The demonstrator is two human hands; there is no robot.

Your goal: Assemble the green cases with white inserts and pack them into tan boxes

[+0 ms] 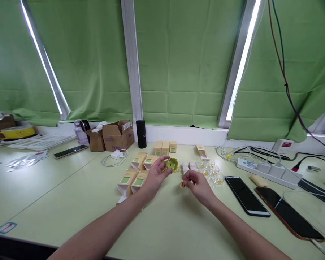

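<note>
Between the fingers and thumb of my left hand (157, 176) is a small olive-green scalloped cup (172, 164), its hollow side facing me. My right hand (197, 183) pinches a small tan ring-like piece (182, 183) just above the table. Left of my left hand stand several tan boxes with green labels (125, 180), some with their flaps up. Beyond my right hand are small pale pink-white blocks (189, 165). Several clear cups with yellow centres (214, 172) sit to the right of those blocks.
More tan boxes (165, 147) stand at the back, near a black cylinder (141, 134) and cardboard cartons (118, 136). Two phones (247, 195) lie at right, before a white power strip (269, 172) with tangled cables. A white charger (116, 154) with its cord lies left.
</note>
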